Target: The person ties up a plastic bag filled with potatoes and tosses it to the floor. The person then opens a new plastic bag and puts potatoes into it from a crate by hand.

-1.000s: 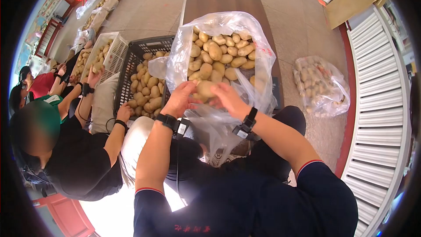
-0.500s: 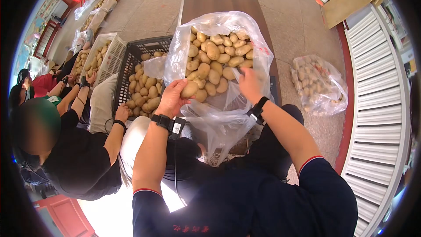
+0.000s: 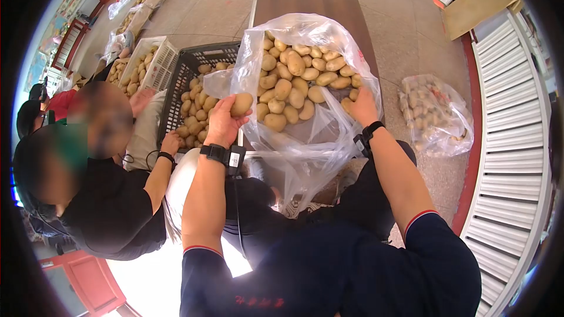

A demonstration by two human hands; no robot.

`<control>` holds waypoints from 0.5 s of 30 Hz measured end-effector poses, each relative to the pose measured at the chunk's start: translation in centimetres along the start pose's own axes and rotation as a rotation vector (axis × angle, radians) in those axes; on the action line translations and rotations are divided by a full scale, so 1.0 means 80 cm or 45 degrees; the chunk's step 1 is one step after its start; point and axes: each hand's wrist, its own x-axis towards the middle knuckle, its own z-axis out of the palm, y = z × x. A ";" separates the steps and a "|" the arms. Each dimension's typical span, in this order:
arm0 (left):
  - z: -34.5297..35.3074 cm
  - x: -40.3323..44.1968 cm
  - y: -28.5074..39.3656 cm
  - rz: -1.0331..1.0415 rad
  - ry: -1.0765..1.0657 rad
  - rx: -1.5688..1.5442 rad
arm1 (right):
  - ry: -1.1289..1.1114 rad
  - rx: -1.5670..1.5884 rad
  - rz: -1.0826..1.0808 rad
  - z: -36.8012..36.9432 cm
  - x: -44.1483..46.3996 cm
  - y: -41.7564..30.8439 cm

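Observation:
My left hand (image 3: 222,123) is closed around a potato (image 3: 241,104), holding it just past the left edge of an open clear plastic bag (image 3: 252,53). Inside the bag lies a heap of loose potatoes (image 3: 299,85). At the bag's right side, my right hand (image 3: 364,107) reaches in with curled fingers around a potato (image 3: 346,104), partly hidden by the hand. Both wrists wear black straps. The bag rests on a brown table (image 3: 305,1), and its loose front edge hangs toward my knees.
Left of the bag stands a black crate (image 3: 170,97) of potatoes, with a co-worker's hand (image 3: 172,142) at its near edge. A white crate (image 3: 166,58) is beyond it. A tied bag of potatoes (image 3: 437,116) sits on the floor at right, near a white radiator (image 3: 511,141).
My left hand has moved left with its potato, from above the bag to its left edge. My right hand has shifted toward the bag's right side. The camera view has moved slightly.

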 end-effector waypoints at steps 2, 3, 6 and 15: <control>-0.015 0.004 0.002 0.027 0.035 -0.046 | -0.035 -0.040 -0.025 -0.003 -0.001 -0.004; -0.022 0.008 0.003 0.042 0.061 -0.038 | -0.066 -0.079 -0.054 0.001 0.002 -0.004; -0.062 0.029 -0.004 0.028 0.174 -0.197 | -0.109 -0.191 -0.037 0.012 0.006 0.002; -0.138 0.034 -0.009 0.057 0.574 -0.417 | -0.175 0.036 0.016 0.019 0.004 0.007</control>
